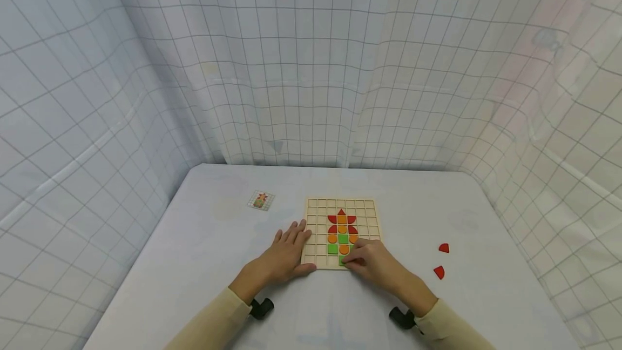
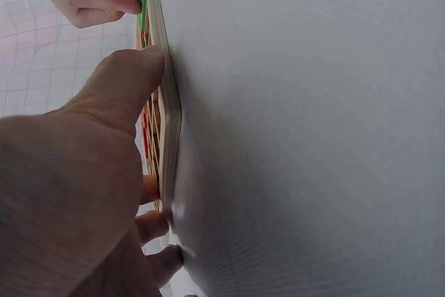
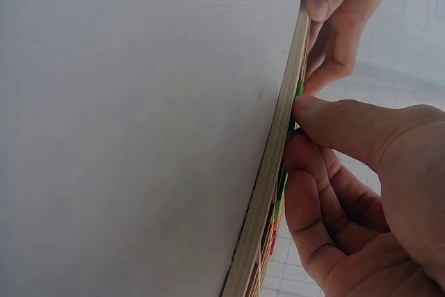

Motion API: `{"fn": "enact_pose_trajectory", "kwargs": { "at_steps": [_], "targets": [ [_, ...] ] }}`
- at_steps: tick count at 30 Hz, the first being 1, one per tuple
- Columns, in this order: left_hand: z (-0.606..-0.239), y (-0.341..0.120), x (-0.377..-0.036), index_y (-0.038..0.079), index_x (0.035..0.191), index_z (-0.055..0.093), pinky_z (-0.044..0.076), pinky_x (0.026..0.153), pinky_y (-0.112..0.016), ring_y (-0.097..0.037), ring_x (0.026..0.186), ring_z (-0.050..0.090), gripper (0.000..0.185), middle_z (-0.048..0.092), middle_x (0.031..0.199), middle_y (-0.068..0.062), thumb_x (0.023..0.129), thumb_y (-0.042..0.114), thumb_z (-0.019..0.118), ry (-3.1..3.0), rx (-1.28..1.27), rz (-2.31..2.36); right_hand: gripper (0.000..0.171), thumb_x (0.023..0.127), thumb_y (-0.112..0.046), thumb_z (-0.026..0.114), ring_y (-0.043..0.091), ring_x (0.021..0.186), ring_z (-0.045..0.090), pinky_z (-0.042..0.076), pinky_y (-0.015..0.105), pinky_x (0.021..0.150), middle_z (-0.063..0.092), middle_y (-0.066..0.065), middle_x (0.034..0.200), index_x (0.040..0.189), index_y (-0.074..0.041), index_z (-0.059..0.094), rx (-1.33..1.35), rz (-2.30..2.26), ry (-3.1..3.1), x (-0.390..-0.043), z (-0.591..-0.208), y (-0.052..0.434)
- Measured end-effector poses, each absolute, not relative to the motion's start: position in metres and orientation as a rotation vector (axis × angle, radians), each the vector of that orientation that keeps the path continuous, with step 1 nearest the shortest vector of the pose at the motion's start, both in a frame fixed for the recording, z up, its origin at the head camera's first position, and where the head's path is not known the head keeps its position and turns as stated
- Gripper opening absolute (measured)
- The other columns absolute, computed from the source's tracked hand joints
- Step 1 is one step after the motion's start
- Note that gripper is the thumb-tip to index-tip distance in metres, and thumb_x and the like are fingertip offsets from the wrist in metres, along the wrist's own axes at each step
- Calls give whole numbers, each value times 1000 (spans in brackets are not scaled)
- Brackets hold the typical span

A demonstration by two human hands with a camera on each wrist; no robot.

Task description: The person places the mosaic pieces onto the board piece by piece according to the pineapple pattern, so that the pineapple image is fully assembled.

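A wooden grid board (image 1: 316,261) lies on the table with orange circles, green squares and red curved pieces set in its cells. Along its left edge rests my left hand (image 1: 284,257), fingers spread and thumb at the near corner. My right hand (image 1: 375,264) is at the near edge, thumb and index finger pinching a green square tile (image 1: 342,261) low at the grid's bottom row. In the right wrist view, the thumb lies against the green tile (image 3: 300,89) close over the board's edge. Part of the pattern's right side is hidden under the right hand.
Two red quarter-circle pieces (image 1: 444,248) lie on the table to the right of the board. A small card (image 1: 261,200) printed with a coloured pattern lies at the back left. White gridded curtains (image 1: 301,80) enclose the table on the back and sides.
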State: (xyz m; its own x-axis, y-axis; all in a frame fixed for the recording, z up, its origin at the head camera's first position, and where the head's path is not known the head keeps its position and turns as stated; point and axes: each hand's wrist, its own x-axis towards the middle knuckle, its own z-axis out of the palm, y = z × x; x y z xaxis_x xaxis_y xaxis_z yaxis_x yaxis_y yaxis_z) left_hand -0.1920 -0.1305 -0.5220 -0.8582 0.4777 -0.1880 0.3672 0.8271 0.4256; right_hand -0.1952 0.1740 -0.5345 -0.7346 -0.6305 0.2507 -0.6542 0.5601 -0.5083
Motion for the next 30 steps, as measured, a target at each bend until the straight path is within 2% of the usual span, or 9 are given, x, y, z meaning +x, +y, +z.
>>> {"fn": "enact_pose_trajectory", "kwargs": {
  "at_steps": [6, 15, 22, 30],
  "targets": [
    [-523, -131, -192, -1, 177, 36, 24, 142, -77, -51, 181, 22, 91, 21, 194, -28, 113, 51, 75, 2735, 673, 573, 11, 98, -6, 95, 1, 90, 71, 61, 17, 76, 85, 0, 101, 107, -11, 95, 1110, 945, -2768, -195, -533, 174],
    [-522, -132, -192, 0, 178, 35, 23, 144, -73, -47, 183, 20, 95, 18, 195, -24, 112, 55, 76, 2725, 647, 546, 13, 98, -12, 96, -1, 89, 68, 63, 19, 79, 85, -5, 101, 111, -15, 94, 992, 990, -2804, -190, -530, 187],
    [-525, -133, -193, 0, 178, 34, 22, 142, -77, -51, 182, 20, 93, 18, 195, -27, 112, 51, 77, 2721, 674, 567, 15, 98, -6, 94, -2, 88, 67, 64, 22, 79, 83, -5, 104, 112, -12, 92, 896, 1032, -2778, -187, -524, 221],
    [-528, -134, -196, 1, 179, 33, 22, 144, -74, -47, 183, 19, 96, 16, 196, -23, 112, 55, 75, 2727, 664, 532, 26, 93, -1, 96, -5, 86, 69, 65, 24, 77, 82, -5, 107, 116, -12, 91, 826, 1027, -2711, -182, -519, 273]
  ]
}}
